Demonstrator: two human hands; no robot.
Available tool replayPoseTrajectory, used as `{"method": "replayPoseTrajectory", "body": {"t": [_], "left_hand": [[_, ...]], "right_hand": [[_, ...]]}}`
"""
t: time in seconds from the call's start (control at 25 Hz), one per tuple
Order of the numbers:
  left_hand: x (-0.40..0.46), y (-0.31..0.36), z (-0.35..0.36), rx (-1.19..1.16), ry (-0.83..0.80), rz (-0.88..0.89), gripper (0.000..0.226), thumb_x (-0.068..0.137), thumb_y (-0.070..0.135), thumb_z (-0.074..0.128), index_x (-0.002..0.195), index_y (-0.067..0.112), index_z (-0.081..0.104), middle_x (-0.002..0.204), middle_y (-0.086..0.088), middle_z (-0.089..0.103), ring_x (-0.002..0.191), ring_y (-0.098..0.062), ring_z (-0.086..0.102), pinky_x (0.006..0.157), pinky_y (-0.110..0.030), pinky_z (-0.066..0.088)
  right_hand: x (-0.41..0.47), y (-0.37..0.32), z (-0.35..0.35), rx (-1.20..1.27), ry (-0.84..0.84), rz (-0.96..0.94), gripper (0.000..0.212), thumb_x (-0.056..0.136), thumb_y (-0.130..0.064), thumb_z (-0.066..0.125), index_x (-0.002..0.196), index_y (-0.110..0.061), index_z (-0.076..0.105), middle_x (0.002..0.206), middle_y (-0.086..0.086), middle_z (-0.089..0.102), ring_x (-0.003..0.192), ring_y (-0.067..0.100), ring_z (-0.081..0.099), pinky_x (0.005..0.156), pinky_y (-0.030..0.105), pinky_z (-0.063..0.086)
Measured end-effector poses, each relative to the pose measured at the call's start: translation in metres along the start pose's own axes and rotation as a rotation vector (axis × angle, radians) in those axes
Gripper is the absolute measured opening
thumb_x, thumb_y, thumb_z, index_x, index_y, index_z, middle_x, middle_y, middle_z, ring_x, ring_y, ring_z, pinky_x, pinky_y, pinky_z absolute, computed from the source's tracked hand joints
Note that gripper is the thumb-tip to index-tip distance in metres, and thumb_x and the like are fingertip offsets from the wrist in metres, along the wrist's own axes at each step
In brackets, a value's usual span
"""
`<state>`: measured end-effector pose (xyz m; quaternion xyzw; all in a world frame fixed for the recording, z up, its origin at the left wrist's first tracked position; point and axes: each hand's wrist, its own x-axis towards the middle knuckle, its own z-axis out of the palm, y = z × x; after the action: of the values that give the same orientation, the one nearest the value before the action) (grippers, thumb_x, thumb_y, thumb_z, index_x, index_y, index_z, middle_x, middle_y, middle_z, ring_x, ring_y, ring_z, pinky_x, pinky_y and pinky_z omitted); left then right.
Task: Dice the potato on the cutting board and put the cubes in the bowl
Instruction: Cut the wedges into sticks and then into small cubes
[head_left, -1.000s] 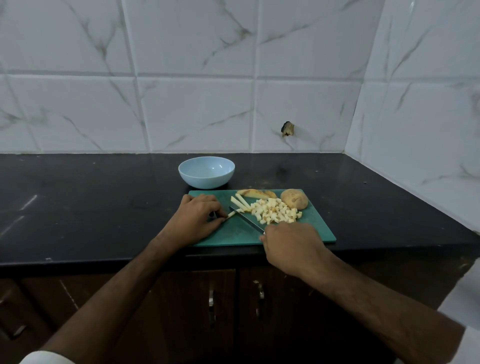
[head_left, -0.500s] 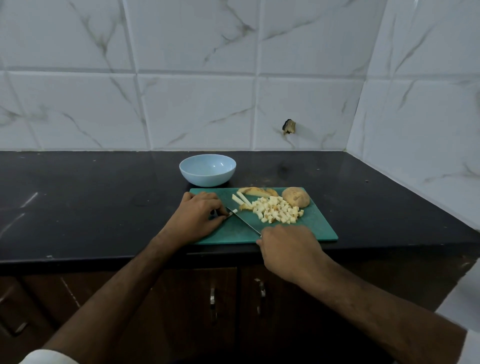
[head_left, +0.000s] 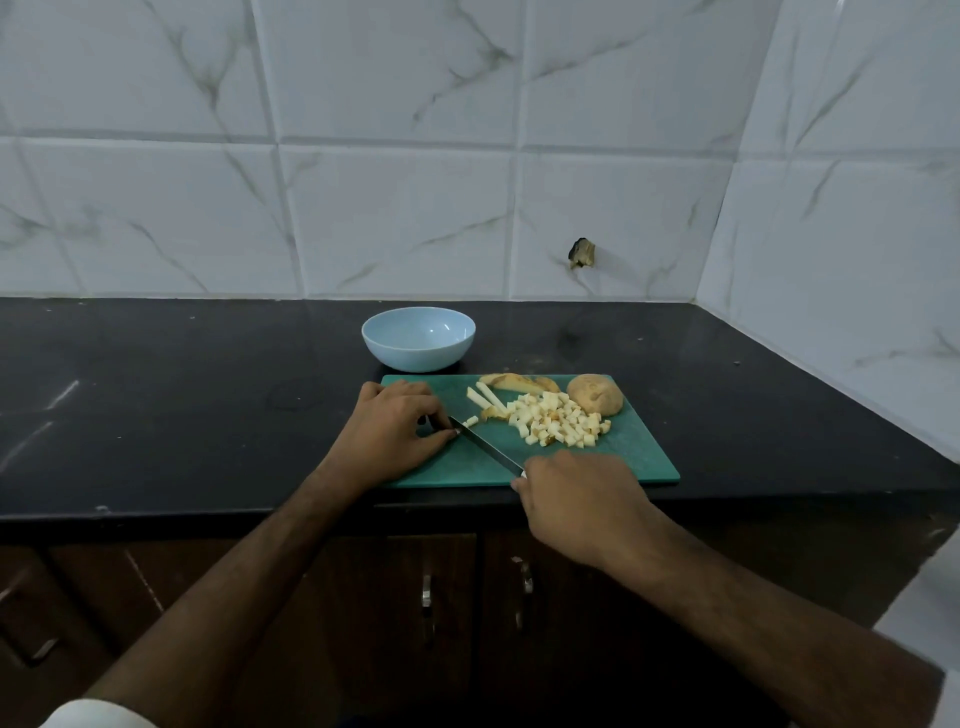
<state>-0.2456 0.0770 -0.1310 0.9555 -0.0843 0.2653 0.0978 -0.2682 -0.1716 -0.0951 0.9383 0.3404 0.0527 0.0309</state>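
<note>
A green cutting board (head_left: 634, 457) lies at the counter's front edge. On it sit a heap of pale potato cubes (head_left: 558, 423), two potato sticks (head_left: 485, 399), skin-on slices (head_left: 517, 383) and a round unpeeled potato piece (head_left: 595, 394). My right hand (head_left: 576, 501) grips a knife (head_left: 485, 446) whose tip rests by a small potato bit (head_left: 471, 420). My left hand (head_left: 392, 434) presses down on the board's left part, fingertips pinched at the blade tip; what they hold is hidden. The light blue bowl (head_left: 418, 338) stands empty just behind the board.
The black counter (head_left: 182, 405) stretches left of the board. White marble tiles form the back wall and the right wall (head_left: 841, 234). Brown cabinet doors with metal handles (head_left: 426, 597) sit below the counter edge.
The knife has shifted slightly left toward my left fingertips, and one small bit lies cut beside the blade. Both hands otherwise stay in place.
</note>
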Motion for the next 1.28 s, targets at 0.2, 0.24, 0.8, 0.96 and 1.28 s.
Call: {"method": "replayPoseTrajectory", "body": {"t": [0.2,0.24,0.8,0.96,1.28], "left_hand": [[-0.001,0.002,-0.002,0.009,-0.008,0.010,0.012,0.087,0.044,0.070,0.083,0.035,0.063,0.085,0.021,0.054,0.089,-0.001,0.050,0.082,-0.032,0.030],[-0.001,0.003,-0.002,0.013,-0.007,0.026,0.012,0.087,0.044,0.069,0.084,0.034,0.063,0.087,0.020,0.055,0.091,-0.003,0.051,0.083,-0.033,0.032],[0.035,0.023,0.013,0.028,-0.331,0.081,0.042,0.103,0.019,0.042,0.143,0.027,0.051,0.124,0.002,0.046,0.116,-0.017,0.045,0.100,-0.044,0.040],[0.037,0.021,0.016,-0.124,-0.286,0.124,0.040,0.100,0.009,0.049,0.134,0.025,0.061,0.118,0.005,0.051,0.109,-0.009,0.048,0.097,-0.024,0.041],[0.040,0.056,0.018,-0.435,-0.178,0.117,0.040,0.090,0.001,0.069,0.125,0.020,0.068,0.115,0.006,0.058,0.099,-0.003,0.063,0.086,-0.014,0.052]], "right_hand": [[-0.001,-0.003,-0.006,-0.004,-0.024,-0.044,0.027,0.108,-0.039,0.039,0.100,-0.019,0.057,0.076,-0.005,0.048,0.072,0.012,0.053,0.072,0.035,0.049],[-0.001,0.000,-0.007,0.023,-0.055,-0.034,0.030,0.108,-0.041,0.037,0.095,-0.020,0.054,0.077,-0.004,0.050,0.070,0.011,0.051,0.072,0.035,0.048],[0.029,0.104,0.019,1.289,0.330,0.130,0.042,0.111,-0.038,0.036,0.085,-0.007,0.048,0.050,0.005,0.036,0.034,0.015,0.028,0.034,0.020,0.027],[0.047,0.098,0.026,1.352,0.382,0.123,0.040,0.111,-0.035,0.036,0.086,-0.007,0.049,0.051,0.002,0.036,0.037,0.012,0.028,0.034,0.021,0.028],[0.049,0.102,0.034,1.374,0.338,0.106,0.040,0.111,-0.036,0.037,0.085,-0.008,0.049,0.052,0.004,0.036,0.037,0.013,0.028,0.036,0.023,0.029]]}}
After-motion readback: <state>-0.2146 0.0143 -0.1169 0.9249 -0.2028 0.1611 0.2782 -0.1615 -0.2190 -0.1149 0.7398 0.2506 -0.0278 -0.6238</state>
